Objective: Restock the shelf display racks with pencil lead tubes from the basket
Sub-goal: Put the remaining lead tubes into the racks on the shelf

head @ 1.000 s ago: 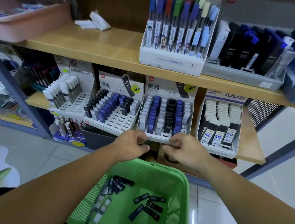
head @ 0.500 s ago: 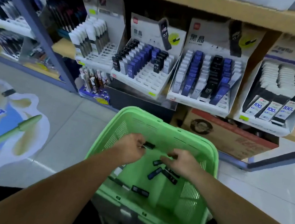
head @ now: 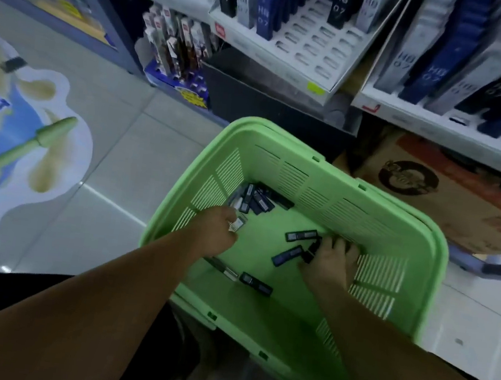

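Pencil lead tubes (head: 254, 198) lie scattered across the floor of the green basket (head: 281, 133) at the center of the frame as a person reaches in with both hands for a fresh batch. 1 second ago both hands were up at the front edge of the display racks. 0.5 seconds ago they had dropped to the basket's mouth, and now they are down on its floor. The view has tipped downward, so only the lower rows of the racks show along the top of the frame. The shift suggests 1 round of stocking is over and another pickup is beginning. The left hand (head: 217, 233), close to the basket's left wall, has its fingers curled narrowly around a pale tube (head: 236, 224), just below the pile of tubes in the basket's far left corner. The right hand (head: 330, 262), right of center, is curled over a dark tube (head: 310, 254) with thumb and fingers closed on it; whether that tube has left the floor cannot be told. A black tube (head: 302, 235) and a blue tube (head: 287, 255) lie between the 2 hands. The middle rack (head: 305, 45) at top center shows many empty slots, while the right rack (head: 441, 118) at upper right looks nearly full, so plenty of restocking appears to remain.
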A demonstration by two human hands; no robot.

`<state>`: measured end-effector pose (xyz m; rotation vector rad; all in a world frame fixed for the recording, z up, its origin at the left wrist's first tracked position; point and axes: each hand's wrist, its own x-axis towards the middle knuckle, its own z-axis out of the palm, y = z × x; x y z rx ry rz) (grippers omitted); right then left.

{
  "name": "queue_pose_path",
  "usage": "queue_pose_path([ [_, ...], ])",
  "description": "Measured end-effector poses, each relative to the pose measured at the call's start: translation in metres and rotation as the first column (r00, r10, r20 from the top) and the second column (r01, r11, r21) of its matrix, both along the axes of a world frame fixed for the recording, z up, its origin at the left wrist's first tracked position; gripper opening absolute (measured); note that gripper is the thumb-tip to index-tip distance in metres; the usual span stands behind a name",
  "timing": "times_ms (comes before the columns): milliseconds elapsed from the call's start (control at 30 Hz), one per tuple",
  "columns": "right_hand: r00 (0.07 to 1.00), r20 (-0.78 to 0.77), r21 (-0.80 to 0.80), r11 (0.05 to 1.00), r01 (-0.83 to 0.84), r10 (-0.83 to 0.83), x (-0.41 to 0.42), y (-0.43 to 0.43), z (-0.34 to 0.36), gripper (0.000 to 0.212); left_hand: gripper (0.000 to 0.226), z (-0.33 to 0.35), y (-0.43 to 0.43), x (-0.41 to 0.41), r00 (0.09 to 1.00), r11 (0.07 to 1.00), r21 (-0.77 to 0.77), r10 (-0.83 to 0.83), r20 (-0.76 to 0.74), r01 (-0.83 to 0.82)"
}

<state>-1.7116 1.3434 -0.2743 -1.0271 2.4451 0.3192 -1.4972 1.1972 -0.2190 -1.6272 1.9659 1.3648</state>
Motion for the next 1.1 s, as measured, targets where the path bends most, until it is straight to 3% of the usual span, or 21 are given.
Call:
queue_pose_path([
  [133, 0.992, -0.102, 0.065, 0.996, -0.065, 0.071, 0.0, -0.004, -0.004, 0.07, 0.054, -0.018, -0.001, -0.001, 0.999, 0.999, 0.02, -0.026, 0.029, 0.025],
  [300, 0.998, -0.059, 0.059, 0.998, -0.008, 0.011, -0.001, -0.001, -0.007, 0.067, 0.054, -0.023, -0.003, 0.004, 0.997, 0.994, 0.099, -0.055, 0.053, 0.05],
  [400, 0.979, 0.129, -0.04, 0.986, 0.165, -0.158, -0.005, -0.001, -0.01, 0.071, 0.052, -0.021, -0.003, 0.004, 0.994, 0.992, 0.089, -0.096, 0.051, 0.092],
  [467, 0.915, 0.282, -0.085, 0.942, 0.324, -0.289, -0.008, -0.003, -0.01, 0.078, 0.049, -0.018, -0.001, 0.005, 0.992, 0.991, 0.071, -0.119, 0.053, 0.115],
  [600, 0.855, 0.371, -0.049, 0.912, 0.407, -0.362, -0.001, -0.003, -0.01, 0.088, 0.046, -0.007, 0.002, 0.005, 0.987, 0.983, 0.105, -0.157, 0.038, 0.152],
  [767, 0.817, 0.497, -0.119, 0.909, 0.399, -0.293, 0.019, -0.005, -0.008, 0.067, 0.044, 0.008, 0.001, 0.015, 0.982, 0.979, 0.098, -0.185, 0.032, 0.181],
  [933, 0.879, 0.442, -0.108, 0.962, 0.249, -0.178, 0.021, 0.0, -0.012, 0.055, 0.03, 0.018, 0.006, 0.014, 0.971, 0.969, 0.081, -0.237, 0.043, 0.233],
  [1100, 0.879, 0.424, -0.121, 0.948, 0.293, -0.217, 0.031, -0.002, -0.006, 0.038, 0.042, 0.025, 0.009, 0.008, 0.975, 0.972, 0.092, -0.219, 0.025, 0.216],
])
